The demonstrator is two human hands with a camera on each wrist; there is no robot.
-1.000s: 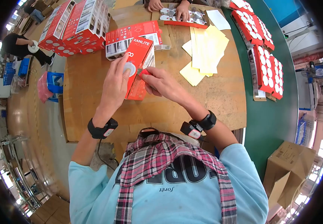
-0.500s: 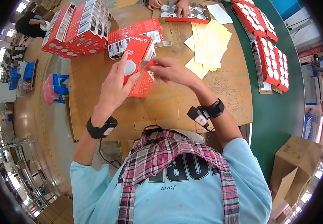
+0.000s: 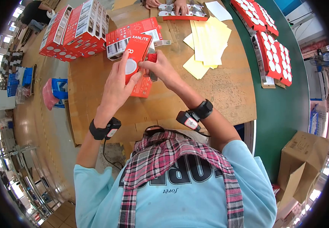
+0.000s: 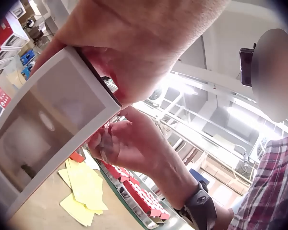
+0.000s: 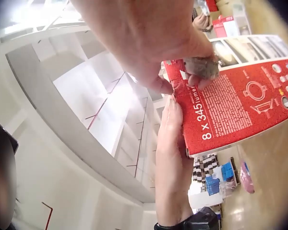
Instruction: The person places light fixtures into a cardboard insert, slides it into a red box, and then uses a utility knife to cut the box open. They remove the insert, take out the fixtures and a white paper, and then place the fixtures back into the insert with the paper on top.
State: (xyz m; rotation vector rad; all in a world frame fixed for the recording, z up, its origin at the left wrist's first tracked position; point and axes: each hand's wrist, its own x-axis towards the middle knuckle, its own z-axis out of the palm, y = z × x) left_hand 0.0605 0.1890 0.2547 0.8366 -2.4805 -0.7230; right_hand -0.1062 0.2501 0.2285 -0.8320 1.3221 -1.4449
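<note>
Red glossy card makes up the box [image 3: 137, 66], held above the table [image 3: 225, 95] in both hands. On its near left side the left hand [image 3: 116, 86] grips it, thumb and forefinger curled either side of a round white window. From the right, the right hand [image 3: 161, 71] pinches a small red flap [image 3: 152, 57] at the box's far right edge, so the flap lies just ahead of its fingertips. The box's long axis points away from the person, tilted. Beyond, on raw brown board, lie flat yellow sheets [image 3: 208, 41] and a stack [image 3: 77, 28] of like boxes. A green belt [image 3: 286, 114] curves along the right.
</note>
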